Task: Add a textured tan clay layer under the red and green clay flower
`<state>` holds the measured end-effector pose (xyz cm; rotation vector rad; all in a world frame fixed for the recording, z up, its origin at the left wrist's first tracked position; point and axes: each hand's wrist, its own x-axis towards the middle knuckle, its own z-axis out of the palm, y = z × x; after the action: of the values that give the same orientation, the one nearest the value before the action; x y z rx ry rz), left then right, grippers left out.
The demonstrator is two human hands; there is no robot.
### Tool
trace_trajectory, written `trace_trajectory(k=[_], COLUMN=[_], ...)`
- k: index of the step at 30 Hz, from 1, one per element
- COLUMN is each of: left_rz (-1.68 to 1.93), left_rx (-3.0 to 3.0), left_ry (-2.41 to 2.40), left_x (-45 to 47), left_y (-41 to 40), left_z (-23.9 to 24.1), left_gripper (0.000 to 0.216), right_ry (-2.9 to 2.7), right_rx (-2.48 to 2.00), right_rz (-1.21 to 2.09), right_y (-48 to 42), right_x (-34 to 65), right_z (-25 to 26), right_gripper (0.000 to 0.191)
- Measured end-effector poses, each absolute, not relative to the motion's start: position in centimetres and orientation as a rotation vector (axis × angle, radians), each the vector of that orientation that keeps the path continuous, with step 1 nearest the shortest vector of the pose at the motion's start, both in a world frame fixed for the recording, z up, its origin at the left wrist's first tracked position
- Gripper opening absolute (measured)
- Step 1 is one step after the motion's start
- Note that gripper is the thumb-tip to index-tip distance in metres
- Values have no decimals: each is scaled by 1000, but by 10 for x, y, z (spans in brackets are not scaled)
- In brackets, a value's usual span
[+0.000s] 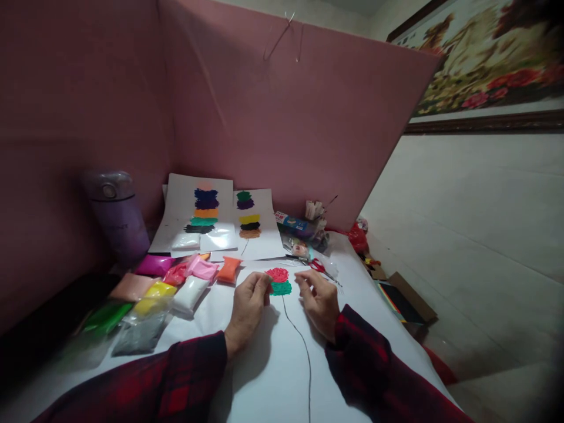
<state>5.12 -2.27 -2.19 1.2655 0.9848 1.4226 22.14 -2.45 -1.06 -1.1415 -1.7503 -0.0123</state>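
Observation:
A white sheet of paper (259, 376) lies before me with a long dark curved line drawn on it. At the top of that line sit a rough red patch (278, 274) and, just below it, a green patch (281, 288); both look like spread clay. My left hand (250, 302) is at the left edge of the patches, thumb and forefinger pinched together. On the other side, my right hand (318, 298) is also pinched, a little apart from the red patch. Whatever either pinch holds is too small or hidden to make out.
Soft packets of coloured clay (189, 294) lie at the left, with an orange packet (228, 270) nearest my left hand. Behind stand sheets with colour bands (205, 211) and a purple bottle (117, 217). Red-handled scissors (318, 267) lie beyond my right hand, against the pink panel's side.

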Motion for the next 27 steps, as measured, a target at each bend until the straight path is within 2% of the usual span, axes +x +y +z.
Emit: trace_trajectory(k=[2,8,19,23,27], left_rz=[1378,1277,1136,1206,1251], left_rx=[1287,1314,1324,1260,1261], left_ry=[990,948,903,911,886], left_x=[51,53,52,53,54], left_y=[-24,-28,-32,-30,-29], left_z=[-21,-18,-13,-13,-15], left_gripper=[34,40,34,30,29], right_ry=[-1862,-2000,-2007,-1993,-1968], right_rx=[-1027,-890,-839,-831,-822], right_rz=[36,105,90,128,170], right_y=[-29,-39,-38,-46,-67], right_x=[217,210,210,207,191], right_z=[-15,-8,-10,9,35], right_gripper=[12,24,21,23,17])
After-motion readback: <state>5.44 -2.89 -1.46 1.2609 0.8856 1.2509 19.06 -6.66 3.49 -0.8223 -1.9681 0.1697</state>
